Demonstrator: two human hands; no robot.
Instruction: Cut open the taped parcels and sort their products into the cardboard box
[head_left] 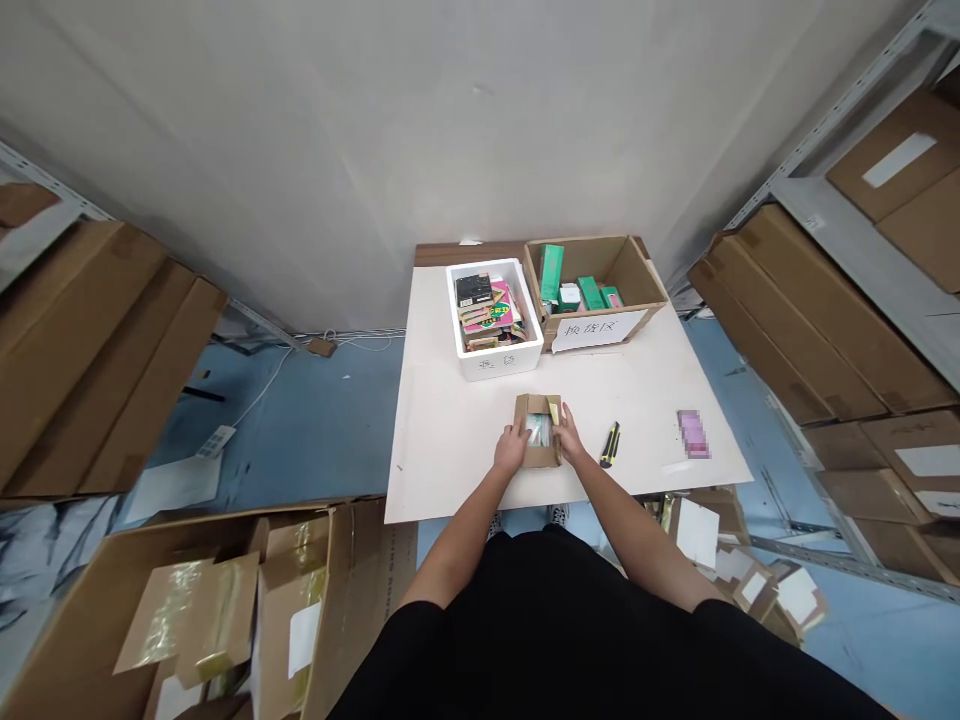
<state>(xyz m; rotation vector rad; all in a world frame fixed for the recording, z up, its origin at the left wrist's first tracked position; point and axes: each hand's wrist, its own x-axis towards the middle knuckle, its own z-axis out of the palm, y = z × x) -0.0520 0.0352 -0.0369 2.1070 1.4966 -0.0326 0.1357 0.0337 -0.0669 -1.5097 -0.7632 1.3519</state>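
Small open cardboard box (537,428) sits on the bench (450,450), near its front edge, slightly right of centre, flaps up. Pale teal-and-white item (538,432) inside; can't make out what it is. Yellow strip (553,411) at the box's far right corner.

I see my left hand (511,448) on the box's left side and my right hand (568,435) on its right flap, fingers curled against the cardboard, palms down. Can't tell if either is pinching or just resting. Forearms angle in from the bottom of frame, elbows wide.

Right side is tight: utility knife (610,445), yellow and black, lies just beside my right hand. Blurred pink packet (694,433) sits further right, near the bench edge. Left bench edge is well apart from the left hand.

Behind the box, a white foam box (495,320) holds stacked printed packets (484,310). Beside it and touching, a cardboard tray (596,285) holds green boxes (581,285). Both sit at the far edge. Open carton (225,620) on the floor, front left. Shelved cartons (795,320) on the right.
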